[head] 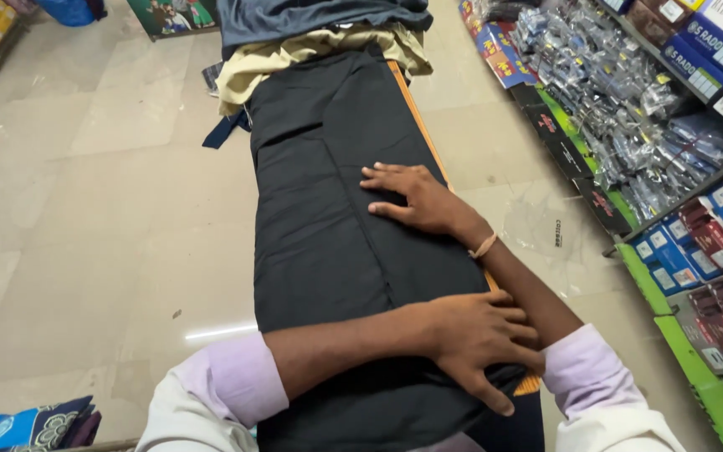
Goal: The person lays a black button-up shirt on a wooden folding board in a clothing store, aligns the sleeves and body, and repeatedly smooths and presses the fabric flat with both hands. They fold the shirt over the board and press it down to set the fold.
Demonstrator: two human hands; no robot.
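A pale, glossy tiled floor (85,209) is filling the left of the view and running on past the far end, giving open room on that side. Along the right, slanted shelves (696,151) are crowding in with boxed and bagged goods, leaving only a narrow strip of floor beside the work.

Down the middle, a long narrow table (418,109) is showing just an orange edge, since a dark folded cloth (328,209) is covering nearly all of it lengthways. At the far end, a beige cloth (294,59) and a grey cloth (311,17) are lying piled across it and hanging over the left edge.

The right hand (416,201) is pressing flat on the dark cloth near its right edge, grip wide, fingers spread and holding nothing. The left hand (474,339) is reaching across to the near right edge, fingers lying loosely spread over the cloth, grip wide too. A blue patterned fabric (18,423) is sitting at the bottom left corner.
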